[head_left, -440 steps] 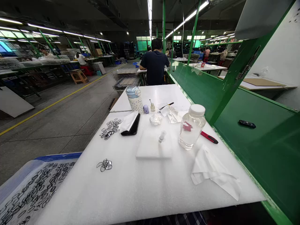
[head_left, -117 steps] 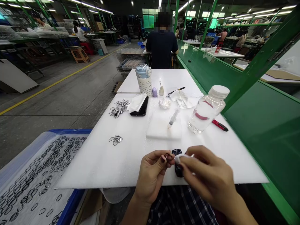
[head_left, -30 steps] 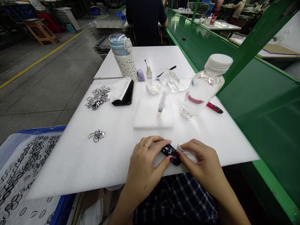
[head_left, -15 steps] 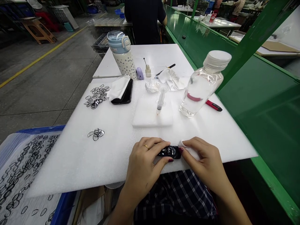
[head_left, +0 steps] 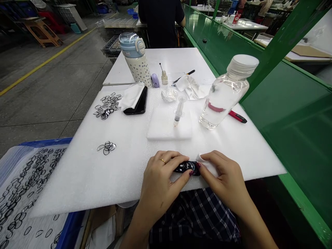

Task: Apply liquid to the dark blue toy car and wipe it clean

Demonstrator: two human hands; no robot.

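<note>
Close to the near edge of the white foam sheet (head_left: 124,180) lies a small glossy black molded part (head_left: 184,166). My left hand (head_left: 163,176) grips its left end, the thumb along the front side and the fingers behind. A white cloth (head_left: 210,168) is bunched in my right hand (head_left: 224,173), whose thumb presses at the right end of the black part. Beyond my hands, a syringe (head_left: 178,111) rests on a white foam block (head_left: 168,133). Thin black rings lie in a small cluster (head_left: 107,148) and a larger pile (head_left: 107,105) on the left.
A clear bottle (head_left: 225,93) stands at right beside a red cutter (head_left: 238,117). Behind are a dotted tumbler (head_left: 136,62), a phone (head_left: 138,105) under tissue, a small vial (head_left: 164,78) and tweezers (head_left: 183,77). A blue-edged tray (head_left: 70,221) of rings sits lower left. A person (head_left: 160,24) sits ahead.
My left thumb has slid up and right onto the black part's front. The right hand, with the cloth, has shifted slightly left. The other objects keep their places.
</note>
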